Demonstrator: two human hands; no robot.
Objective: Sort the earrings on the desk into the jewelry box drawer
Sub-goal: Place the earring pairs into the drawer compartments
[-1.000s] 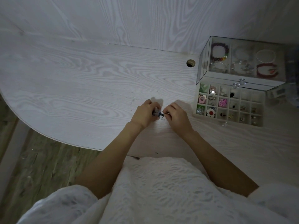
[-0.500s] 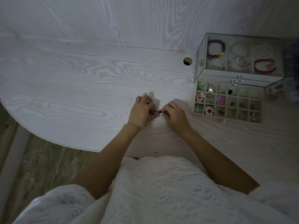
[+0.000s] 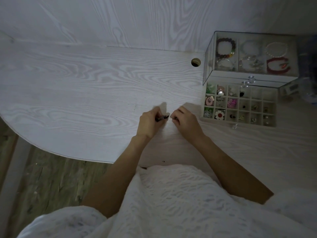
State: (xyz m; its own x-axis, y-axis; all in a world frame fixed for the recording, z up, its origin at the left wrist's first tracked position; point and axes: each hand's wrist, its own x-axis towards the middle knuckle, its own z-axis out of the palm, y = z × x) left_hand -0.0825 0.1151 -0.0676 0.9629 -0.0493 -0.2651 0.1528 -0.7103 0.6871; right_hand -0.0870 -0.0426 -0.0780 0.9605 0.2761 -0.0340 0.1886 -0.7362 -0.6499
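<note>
My left hand [image 3: 148, 121] pinches a small dark earring [image 3: 162, 118] just above the pale wood desk [image 3: 85, 93]. A short gap to its right, my right hand [image 3: 186, 121] pinches a tiny metal piece [image 3: 174, 119], too small to identify. The glass jewelry box [image 3: 208, 66] stands at the back right. Its drawer [image 3: 240, 124] is pulled out toward me, right of my right hand. Its grid of small compartments holds several earrings, among them a white flower one [image 3: 219, 115] and a pink one [image 3: 232, 103].
Bracelets lie under the box's glass lid [image 3: 252, 54]. A round cable hole [image 3: 195, 62] sits in the desk left of the box. A tiny clear piece [image 3: 235, 126] lies in front of the drawer. The desk's curved edge drops to wooden floor [image 3: 42, 182] at the lower left.
My two hands, fingertips together on the earring before, have drawn slightly apart. The dark earring stays with my left hand, a tiny piece with my right.
</note>
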